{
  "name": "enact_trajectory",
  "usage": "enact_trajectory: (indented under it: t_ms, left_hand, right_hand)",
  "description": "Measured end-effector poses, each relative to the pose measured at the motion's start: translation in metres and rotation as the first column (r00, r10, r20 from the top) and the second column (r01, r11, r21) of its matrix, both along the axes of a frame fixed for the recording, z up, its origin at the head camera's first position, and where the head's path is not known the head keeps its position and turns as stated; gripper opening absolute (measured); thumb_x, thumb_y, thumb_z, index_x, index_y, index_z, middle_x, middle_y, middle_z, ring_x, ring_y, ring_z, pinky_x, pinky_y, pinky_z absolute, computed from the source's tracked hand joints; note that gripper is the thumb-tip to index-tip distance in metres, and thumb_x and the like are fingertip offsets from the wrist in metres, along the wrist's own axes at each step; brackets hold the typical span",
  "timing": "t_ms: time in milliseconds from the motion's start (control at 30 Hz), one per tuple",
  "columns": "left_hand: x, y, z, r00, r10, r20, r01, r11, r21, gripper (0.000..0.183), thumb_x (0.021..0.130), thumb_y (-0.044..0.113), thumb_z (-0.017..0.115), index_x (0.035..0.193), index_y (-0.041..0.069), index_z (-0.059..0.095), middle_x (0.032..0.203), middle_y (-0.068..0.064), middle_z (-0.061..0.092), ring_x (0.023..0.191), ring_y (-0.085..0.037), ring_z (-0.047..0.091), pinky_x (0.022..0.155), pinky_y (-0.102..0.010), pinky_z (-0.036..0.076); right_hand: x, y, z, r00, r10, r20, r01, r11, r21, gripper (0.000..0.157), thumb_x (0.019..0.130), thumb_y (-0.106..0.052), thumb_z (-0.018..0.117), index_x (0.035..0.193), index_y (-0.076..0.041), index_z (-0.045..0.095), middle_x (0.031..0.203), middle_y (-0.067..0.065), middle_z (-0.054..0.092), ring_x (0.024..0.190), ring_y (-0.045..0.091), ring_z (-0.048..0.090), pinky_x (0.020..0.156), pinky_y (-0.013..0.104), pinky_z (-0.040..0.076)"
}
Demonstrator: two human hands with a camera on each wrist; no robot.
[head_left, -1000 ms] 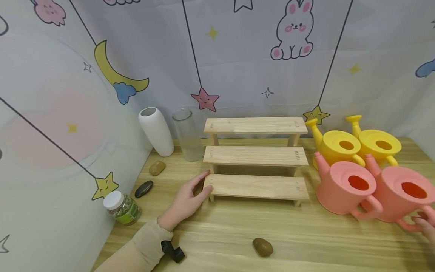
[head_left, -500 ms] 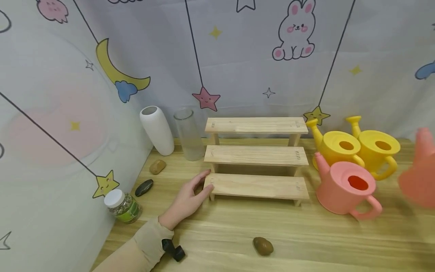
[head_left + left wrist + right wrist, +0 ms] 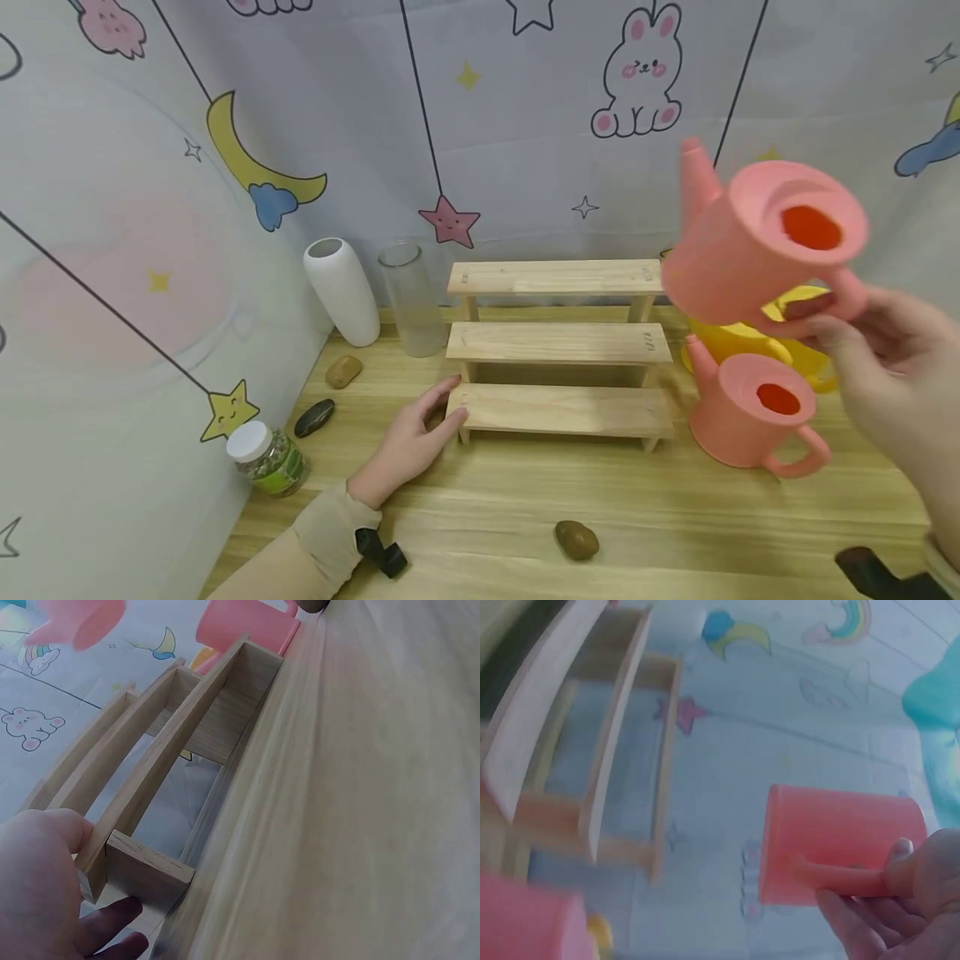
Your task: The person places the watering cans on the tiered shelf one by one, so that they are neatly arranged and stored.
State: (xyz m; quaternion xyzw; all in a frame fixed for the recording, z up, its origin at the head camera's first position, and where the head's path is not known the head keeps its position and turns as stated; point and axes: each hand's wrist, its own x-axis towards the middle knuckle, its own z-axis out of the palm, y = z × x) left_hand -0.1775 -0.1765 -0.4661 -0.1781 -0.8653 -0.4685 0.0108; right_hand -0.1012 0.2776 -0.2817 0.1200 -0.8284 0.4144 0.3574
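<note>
My right hand point(image 3: 900, 367) grips the handle of a pink watering can point(image 3: 757, 242), held in the air above the right side of the table, its spout up at the left. In the right wrist view, the thumb and fingers close around this can's handle point(image 3: 847, 879). A second pink watering can point(image 3: 750, 412) stands on the table below. Behind it, two yellow watering cans point(image 3: 738, 337) are partly hidden. My left hand point(image 3: 408, 437) holds the left end of the lowest step of a three-step wooden shelf point(image 3: 555, 408), thumb and fingers around the board end.
A white vase point(image 3: 342, 292) and a clear glass vase point(image 3: 412, 300) stand left of the shelf. Two stones, one brown point(image 3: 344, 372) and one black point(image 3: 314, 417), lie near a lidded jar point(image 3: 268, 458). Another brown stone point(image 3: 577, 540) lies in front. A printed curtain point(image 3: 525, 125) hangs behind.
My right hand has lifted the front right pink watering can off the table and brought it up and left, toward the shelf's right end. The left hand stays on the shelf.
</note>
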Motion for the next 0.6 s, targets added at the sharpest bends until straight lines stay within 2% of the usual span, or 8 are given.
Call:
enact_trajectory:
  t_ms: [33, 67, 167, 233, 300, 467, 600]
  left_hand:
    - [0.0, 0.0, 0.0, 1.0, 0.0, 0.001, 0.0, 1.0, -0.001, 0.058, 0.1, 0.05, 0.061, 0.152, 0.03, 0.047, 0.157, 0.006, 0.049, 0.142, -0.02, 0.053, 0.118, -0.047, 0.042]
    - [-0.001, 0.0, -0.001, 1.0, 0.0, 0.003, 0.0, 1.0, 0.0, 0.057, 0.101, 0.05, 0.061, 0.152, 0.031, 0.046, 0.157, 0.007, 0.049, 0.142, -0.02, 0.053, 0.119, -0.047, 0.042]
    - [-0.002, -0.001, 0.0, 1.0, 0.001, 0.01, -0.002, 1.0, 0.007, 0.057, 0.101, 0.05, 0.061, 0.152, 0.032, 0.046, 0.157, 0.007, 0.049, 0.142, -0.02, 0.052, 0.119, -0.047, 0.041]
    - [-0.002, -0.001, 0.0, 1.0, 0.001, 0.017, -0.001, 1.0, 0.01, 0.057, 0.1, 0.05, 0.061, 0.152, 0.033, 0.046, 0.157, 0.007, 0.049, 0.142, -0.02, 0.053, 0.119, -0.046, 0.041]
    - [-0.001, -0.001, 0.001, 1.0, 0.001, 0.023, -0.001, 1.0, 0.007, 0.057, 0.1, 0.05, 0.062, 0.152, 0.033, 0.046, 0.157, 0.007, 0.049, 0.141, -0.019, 0.054, 0.119, -0.046, 0.042]
    - [0.0, 0.0, 0.003, 1.0, 0.001, 0.028, -0.001, 1.0, -0.007, 0.057, 0.1, 0.051, 0.061, 0.153, 0.034, 0.045, 0.157, 0.008, 0.049, 0.141, -0.019, 0.053, 0.119, -0.046, 0.041]
    - [0.002, 0.0, 0.003, 1.0, -0.003, 0.027, 0.003, 1.0, -0.004, 0.056, 0.101, 0.05, 0.061, 0.152, 0.035, 0.045, 0.157, 0.006, 0.049, 0.141, -0.02, 0.054, 0.118, -0.047, 0.042]
  right_hand:
    - [-0.003, -0.014, 0.006, 0.999, -0.033, 0.029, 0.032, 0.999, 0.034, 0.009, 0.101, -0.004, 0.061, 0.105, -0.002, 0.069, 0.102, -0.032, 0.068, 0.09, -0.02, 0.065, 0.072, -0.001, 0.047]
    - [-0.009, -0.027, 0.01, 0.997, -0.029, 0.068, 0.026, 0.999, 0.042, 0.008, 0.1, -0.007, 0.063, 0.103, -0.004, 0.069, 0.099, -0.031, 0.069, 0.087, -0.02, 0.066, 0.065, 0.0, 0.045]
    - [-0.028, -0.06, 0.018, 0.987, -0.029, 0.16, 0.015, 0.996, 0.086, 0.007, 0.098, -0.022, 0.068, 0.1, -0.016, 0.072, 0.094, -0.024, 0.074, 0.082, -0.02, 0.066, 0.054, 0.008, 0.042]
    - [-0.044, -0.079, 0.018, 0.981, 0.031, 0.191, -0.048, 0.995, 0.085, 0.011, 0.098, -0.026, 0.07, 0.097, -0.015, 0.071, 0.094, -0.011, 0.078, 0.078, -0.014, 0.069, 0.055, 0.011, 0.045]
    - [-0.058, -0.095, 0.017, 0.973, 0.053, 0.225, -0.077, 0.992, 0.1, 0.015, 0.098, -0.031, 0.071, 0.097, -0.016, 0.072, 0.093, -0.001, 0.079, 0.077, -0.007, 0.071, 0.06, 0.012, 0.049]
    - [-0.09, -0.127, 0.014, 0.943, 0.06, 0.328, -0.111, 0.984, 0.138, 0.021, 0.099, -0.036, 0.068, 0.106, -0.017, 0.072, 0.098, 0.0, 0.079, 0.088, 0.013, 0.074, 0.071, 0.026, 0.053]
    - [-0.109, -0.143, 0.014, 0.923, 0.067, 0.379, -0.13, 0.981, 0.144, 0.023, 0.1, -0.033, 0.067, 0.113, -0.014, 0.071, 0.104, 0.002, 0.078, 0.093, 0.019, 0.074, 0.075, 0.036, 0.055]
